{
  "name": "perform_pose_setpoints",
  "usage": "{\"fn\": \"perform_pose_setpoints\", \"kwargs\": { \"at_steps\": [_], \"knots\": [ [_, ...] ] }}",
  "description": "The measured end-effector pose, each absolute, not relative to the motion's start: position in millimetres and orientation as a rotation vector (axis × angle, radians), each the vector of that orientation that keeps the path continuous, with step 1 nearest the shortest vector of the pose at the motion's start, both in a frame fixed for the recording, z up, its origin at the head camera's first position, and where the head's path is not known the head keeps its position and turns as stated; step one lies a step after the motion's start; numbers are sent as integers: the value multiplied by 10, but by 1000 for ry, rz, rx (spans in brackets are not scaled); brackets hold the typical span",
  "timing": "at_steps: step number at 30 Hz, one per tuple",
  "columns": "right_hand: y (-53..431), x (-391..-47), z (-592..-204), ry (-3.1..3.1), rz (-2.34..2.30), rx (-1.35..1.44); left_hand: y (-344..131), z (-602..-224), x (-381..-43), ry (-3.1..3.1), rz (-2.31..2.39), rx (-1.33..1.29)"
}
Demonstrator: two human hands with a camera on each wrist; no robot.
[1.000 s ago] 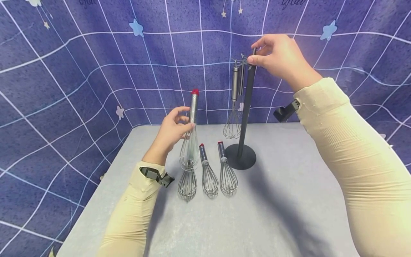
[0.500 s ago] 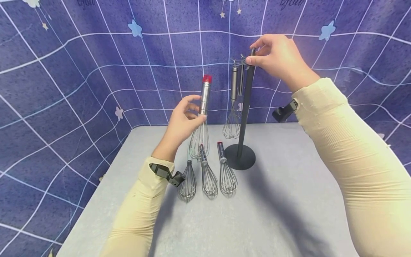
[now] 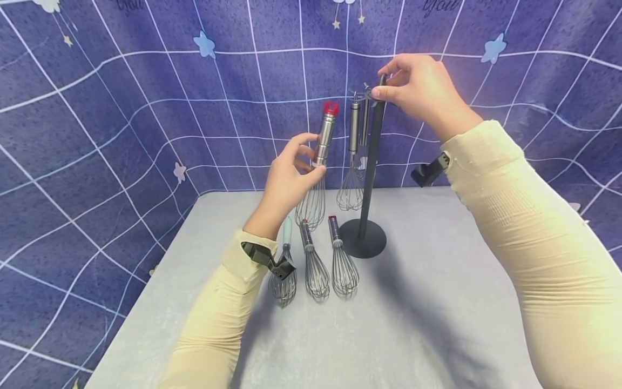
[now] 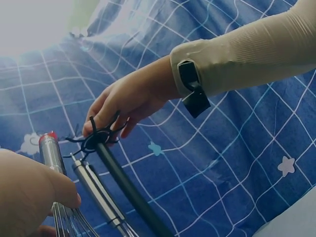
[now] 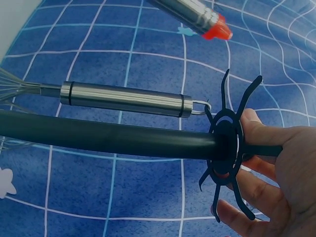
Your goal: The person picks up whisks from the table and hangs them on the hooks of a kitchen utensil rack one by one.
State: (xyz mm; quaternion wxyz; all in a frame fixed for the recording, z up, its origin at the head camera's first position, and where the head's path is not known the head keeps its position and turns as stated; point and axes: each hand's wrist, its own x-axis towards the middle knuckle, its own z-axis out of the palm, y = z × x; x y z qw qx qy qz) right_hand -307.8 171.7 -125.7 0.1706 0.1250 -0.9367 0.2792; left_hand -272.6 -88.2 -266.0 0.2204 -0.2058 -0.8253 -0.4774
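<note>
My left hand [image 3: 291, 175] pinches a steel whisk [image 3: 325, 135] with a red end cap near the bottom of its handle. The whisk is upright, tilted slightly right, its wires hanging above the table. My right hand [image 3: 420, 89] holds the top of a black hook stand [image 3: 371, 167], with thumb and fingers about the tip above the hook ring [image 5: 226, 148]. From one hook hangs a steel-handled whisk [image 5: 126, 98]; behind it hangs another steel handle [image 3: 365, 124], partly hidden. In the right wrist view the red cap [image 5: 218, 28] is apart from the hooks.
On the grey table [image 3: 413, 324] lie a whisk with a pale green handle [image 3: 288, 232], partly behind my left wrist, and two red-tipped whisks, the middle one [image 3: 317, 273] and the right one [image 3: 345, 270]. A blue gridded curtain [image 3: 233, 119] hangs behind.
My left hand has carried the red-capped whisk up and to the right, nearer the hook stand. The pale green handle has come into view. My right hand stays at the stand's top.
</note>
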Motion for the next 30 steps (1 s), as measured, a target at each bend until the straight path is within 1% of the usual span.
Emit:
{"fn": "perform_pose_setpoints", "kwargs": {
  "at_steps": [13, 30],
  "knots": [
    [1716, -3071, -1257, -2654, 802, 352, -693, -2575, -2780, -2273, -1323, -625],
    [1724, -3070, -1264, -2643, 799, 365, -550, -2650, -2866, -2276, -1395, -636]
  ]
}}
